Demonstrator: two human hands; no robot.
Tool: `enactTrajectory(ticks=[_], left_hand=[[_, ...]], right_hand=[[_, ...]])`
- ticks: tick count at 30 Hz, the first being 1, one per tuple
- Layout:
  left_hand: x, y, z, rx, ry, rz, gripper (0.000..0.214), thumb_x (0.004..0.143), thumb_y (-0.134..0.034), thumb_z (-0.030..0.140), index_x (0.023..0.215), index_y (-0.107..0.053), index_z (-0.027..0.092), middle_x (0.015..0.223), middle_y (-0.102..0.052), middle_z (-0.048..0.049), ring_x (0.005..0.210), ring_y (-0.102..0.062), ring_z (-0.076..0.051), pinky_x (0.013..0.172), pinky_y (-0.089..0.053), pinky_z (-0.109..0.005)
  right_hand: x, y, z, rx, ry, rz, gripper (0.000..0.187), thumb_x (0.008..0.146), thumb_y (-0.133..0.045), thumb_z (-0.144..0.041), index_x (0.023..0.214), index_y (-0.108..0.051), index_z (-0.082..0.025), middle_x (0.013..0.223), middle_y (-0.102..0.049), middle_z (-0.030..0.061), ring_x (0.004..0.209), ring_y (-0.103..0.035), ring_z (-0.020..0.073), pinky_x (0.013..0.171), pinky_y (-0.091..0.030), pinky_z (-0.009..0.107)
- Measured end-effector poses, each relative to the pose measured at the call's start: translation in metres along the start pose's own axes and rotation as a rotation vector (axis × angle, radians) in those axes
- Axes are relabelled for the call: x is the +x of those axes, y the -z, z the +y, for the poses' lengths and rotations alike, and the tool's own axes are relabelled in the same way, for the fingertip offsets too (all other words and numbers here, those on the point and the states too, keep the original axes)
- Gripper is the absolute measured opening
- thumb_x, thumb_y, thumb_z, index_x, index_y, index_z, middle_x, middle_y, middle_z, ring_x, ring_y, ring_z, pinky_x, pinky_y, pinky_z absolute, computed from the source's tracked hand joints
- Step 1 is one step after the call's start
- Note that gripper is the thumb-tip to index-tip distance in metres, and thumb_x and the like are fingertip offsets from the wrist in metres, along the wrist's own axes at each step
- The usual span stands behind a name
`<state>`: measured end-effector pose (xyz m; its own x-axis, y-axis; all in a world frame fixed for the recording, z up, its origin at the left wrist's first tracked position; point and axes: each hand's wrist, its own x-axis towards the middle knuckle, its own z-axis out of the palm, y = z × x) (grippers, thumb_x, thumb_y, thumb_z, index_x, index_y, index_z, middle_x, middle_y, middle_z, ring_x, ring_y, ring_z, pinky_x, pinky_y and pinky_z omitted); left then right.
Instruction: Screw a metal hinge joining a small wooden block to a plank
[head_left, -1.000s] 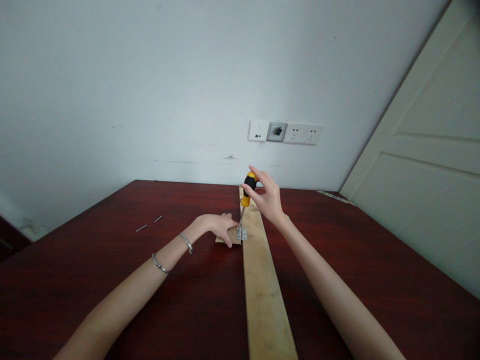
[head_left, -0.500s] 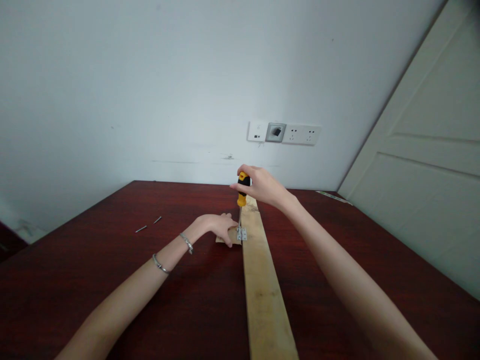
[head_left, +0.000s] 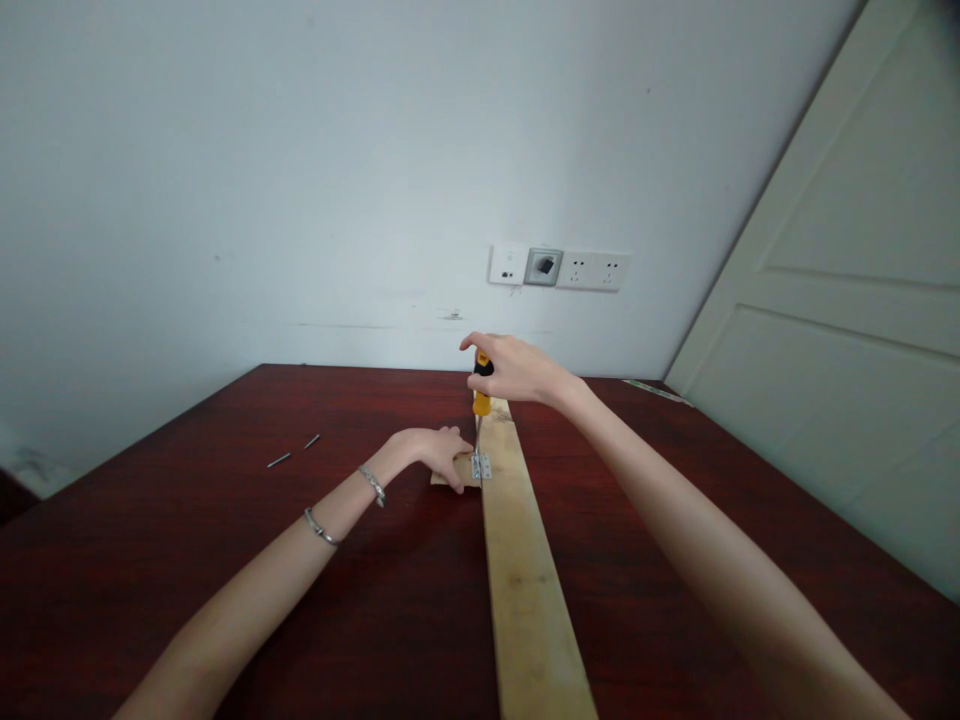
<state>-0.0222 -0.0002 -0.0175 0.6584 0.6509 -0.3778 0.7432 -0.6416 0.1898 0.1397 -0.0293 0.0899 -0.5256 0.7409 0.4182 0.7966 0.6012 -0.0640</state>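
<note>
A long pale wooden plank [head_left: 525, 580] lies on the dark red table [head_left: 187, 520], running away from me. A small metal hinge [head_left: 481, 466] joins its left edge to a small wooden block [head_left: 459, 478]. My left hand [head_left: 433, 451] rests on that block with the fingers curled down over it. My right hand [head_left: 512, 368] is closed over the top of a yellow and black screwdriver [head_left: 481, 388], which stands nearly upright with its tip on the hinge.
Two loose screws [head_left: 292, 451] lie on the table to the left. A row of wall sockets [head_left: 559, 268] sits on the white wall behind. A white door [head_left: 847, 330] stands at the right.
My right hand has turned over the screwdriver handle, from an open-fingered pinch at its side to a closed grip on top. The screwdriver now stands more upright. The left hand has stayed put.
</note>
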Motion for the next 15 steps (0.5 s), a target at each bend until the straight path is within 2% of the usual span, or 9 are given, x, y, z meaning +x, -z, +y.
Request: enactTrajectory(ticks=[3, 5, 7, 10, 12, 15], left_hand=[[0.0005, -0.0009, -0.0009, -0.012, 0.006, 0.014, 0.075, 0.053, -0.074, 0.051, 0.121, -0.056, 0.023, 0.130, -0.047, -0.0127, 0.116, -0.041, -0.037, 0.091, -0.038, -0.042], [0.0005, -0.0011, -0.0009, -0.023, 0.009, 0.019, 0.075, 0.053, -0.074, 0.051, 0.120, -0.056, 0.023, 0.130, -0.048, -0.0121, 0.116, -0.041, -0.037, 0.092, -0.038, -0.042], [0.0002, -0.0007, -0.0005, -0.023, 0.010, 0.015, 0.074, 0.053, -0.075, 0.050, 0.119, -0.057, 0.023, 0.129, -0.048, -0.0126, 0.115, -0.042, -0.037, 0.091, -0.038, -0.042], [-0.0004, 0.0003, 0.0004, -0.013, 0.009, -0.003, 0.074, 0.054, -0.074, 0.051, 0.120, -0.056, 0.022, 0.130, -0.047, -0.0138, 0.114, -0.043, -0.038, 0.091, -0.038, -0.044], [-0.0005, 0.0006, 0.0006, -0.005, 0.003, -0.010, 0.074, 0.055, -0.074, 0.051, 0.121, -0.056, 0.023, 0.130, -0.047, -0.0132, 0.116, -0.041, -0.038, 0.092, -0.037, -0.044], [-0.0003, 0.0002, 0.0004, 0.011, -0.007, -0.011, 0.072, 0.056, -0.073, 0.050, 0.121, -0.056, 0.022, 0.130, -0.048, -0.0133, 0.117, -0.042, -0.037, 0.093, -0.037, -0.043]], right_hand=[[-0.0008, -0.0008, -0.0017, -0.001, -0.024, 0.005, 0.040, 0.080, -0.052, -0.040, 0.113, -0.054, -0.018, 0.094, -0.064, 0.0090, 0.082, -0.057, 0.0214, 0.068, -0.039, 0.030], [-0.0020, -0.0022, -0.0027, 0.020, -0.004, 0.015, 0.035, 0.082, -0.049, -0.036, 0.111, -0.054, -0.017, 0.093, -0.063, 0.0088, 0.082, -0.057, 0.0206, 0.069, -0.039, 0.030], [-0.0038, -0.0039, -0.0035, 0.037, 0.005, 0.035, 0.039, 0.079, -0.052, -0.031, 0.116, -0.051, -0.017, 0.099, -0.060, 0.0093, 0.083, -0.056, 0.0200, 0.070, -0.040, 0.030], [-0.0067, -0.0060, -0.0041, 0.021, -0.027, 0.066, 0.049, 0.075, -0.057, -0.035, 0.120, -0.046, -0.019, 0.106, -0.056, 0.0102, 0.081, -0.055, 0.0202, 0.069, -0.040, 0.031], [-0.0079, -0.0068, -0.0038, 0.020, -0.026, 0.069, 0.044, 0.077, -0.056, -0.038, 0.115, -0.048, -0.019, 0.103, -0.057, 0.0095, 0.080, -0.055, 0.0202, 0.069, -0.040, 0.031], [-0.0084, -0.0075, -0.0026, 0.055, 0.001, 0.073, 0.035, 0.080, -0.052, -0.032, 0.113, -0.050, -0.019, 0.095, -0.059, 0.0085, 0.081, -0.054, 0.0198, 0.071, -0.040, 0.031]])
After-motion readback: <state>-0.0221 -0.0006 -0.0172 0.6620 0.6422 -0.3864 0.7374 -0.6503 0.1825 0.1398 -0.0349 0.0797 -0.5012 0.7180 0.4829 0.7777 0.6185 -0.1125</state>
